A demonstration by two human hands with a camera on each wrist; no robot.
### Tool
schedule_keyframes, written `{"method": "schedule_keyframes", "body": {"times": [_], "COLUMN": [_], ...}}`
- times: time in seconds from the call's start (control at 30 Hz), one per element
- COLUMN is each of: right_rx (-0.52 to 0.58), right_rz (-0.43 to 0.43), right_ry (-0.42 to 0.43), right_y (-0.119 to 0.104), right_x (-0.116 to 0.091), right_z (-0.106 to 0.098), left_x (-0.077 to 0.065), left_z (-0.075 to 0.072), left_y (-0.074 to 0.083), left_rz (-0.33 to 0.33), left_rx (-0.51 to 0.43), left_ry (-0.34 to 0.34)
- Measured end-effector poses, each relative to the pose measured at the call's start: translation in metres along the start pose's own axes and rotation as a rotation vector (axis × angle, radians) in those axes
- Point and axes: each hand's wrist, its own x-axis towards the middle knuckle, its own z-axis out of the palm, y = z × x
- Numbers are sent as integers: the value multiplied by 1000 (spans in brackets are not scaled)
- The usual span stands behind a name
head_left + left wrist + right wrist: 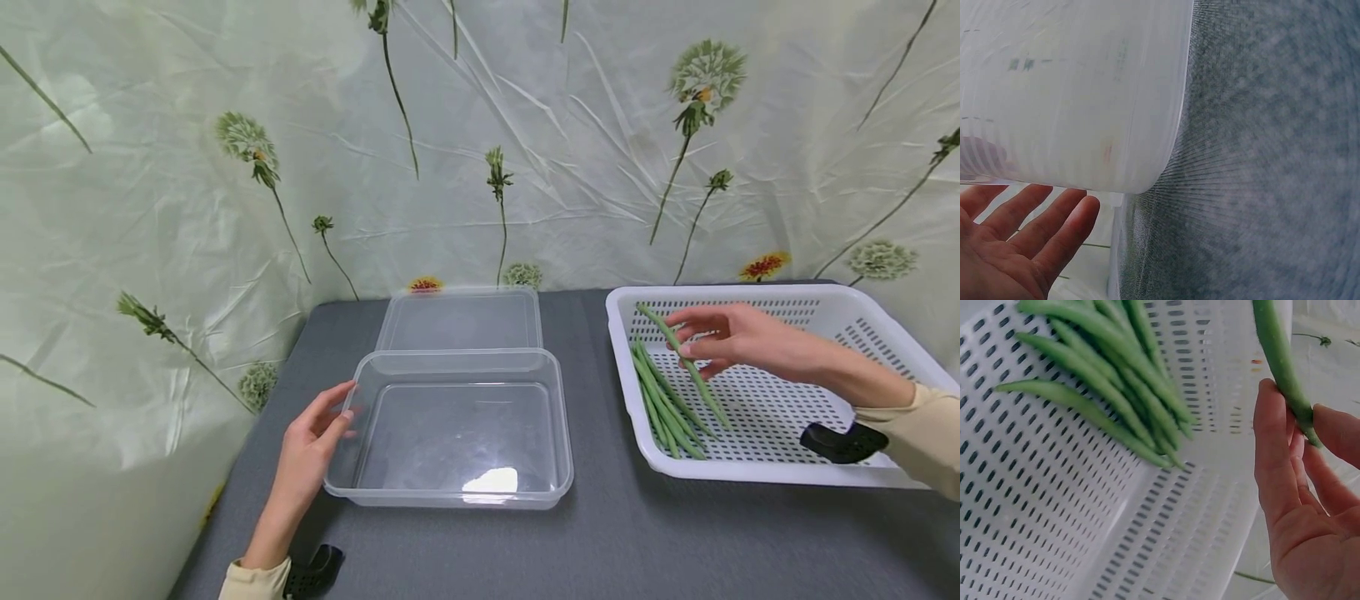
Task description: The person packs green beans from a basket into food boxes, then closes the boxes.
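My right hand (757, 346) pinches one long green bean (699, 385) between thumb and fingers, above the white perforated basket (750, 472). In the right wrist view the held green bean (1282, 356) points up out of the fingertips. Several more green beans (660, 408) lie bunched along the basket's left side. My left hand (303, 446) is at the left wall of a clear plastic container (450, 442), with nothing in its grip. In the left wrist view its extended fingers (1063, 234) reach right to the container's side (1085, 125).
A clear flat lid (461, 321) lies behind the container, its near edge hidden by the container's rim. Both vessels stand on a grey cloth-covered table (600, 533). A flower-printed curtain (450, 208) hangs behind the table and along its left side.
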Motion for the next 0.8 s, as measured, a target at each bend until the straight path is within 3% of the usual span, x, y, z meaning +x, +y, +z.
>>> {"method": "schedule_keyframes", "body": {"times": [0.5,0.8], "right_rx": [13,93], "right_rz": [-67,-111], "right_ry": [88,67], "right_y": [-28,-53], "right_x": [10,27], "right_z": [18,40], "left_x": [-1,-1], "left_z": [-1,-1], "left_y": [-1,0], "left_rz": [-23,-11], "left_rx": [3,-1], "left_ry": [4,6]}}
